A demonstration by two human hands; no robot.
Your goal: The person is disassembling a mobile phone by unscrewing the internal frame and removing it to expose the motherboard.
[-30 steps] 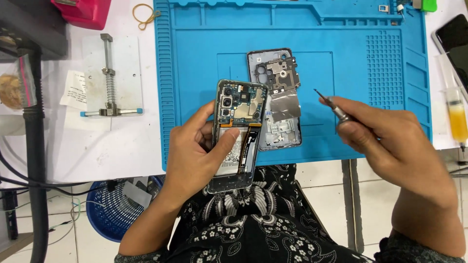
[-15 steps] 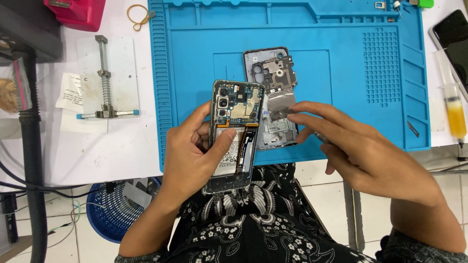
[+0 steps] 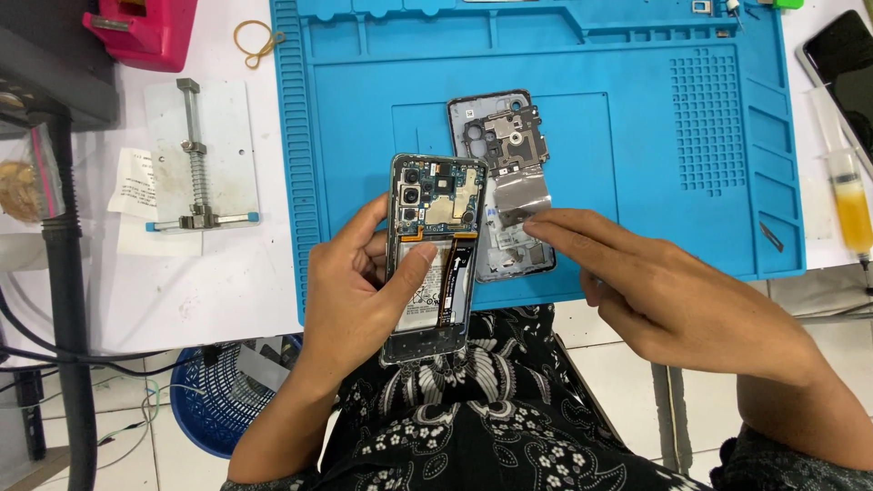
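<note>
Over the near edge of one blue work mat (image 3: 655,145), the left hand (image 3: 355,300) grips one opened phone (image 3: 435,255), back cover off, thumb laid across its battery and fingers curled behind the frame. Circuit board and camera modules face up at the phone's twelve o'clock end. At about two o'clock from that phone, one grey back housing (image 3: 502,173) lies flat on the mat, with a dark inner plate resting on its upper half. The right hand (image 3: 664,291) reaches in from four o'clock, fingers stretched out and empty, fingertips (image 3: 536,225) touching the housing's lower half. Off the mat at nine o'clock lies one metal spring clamp (image 3: 195,164); at eleven o'clock, one yellow rubber band (image 3: 255,41). One syringe (image 3: 846,191) of amber fluid lies at three o'clock.
</note>
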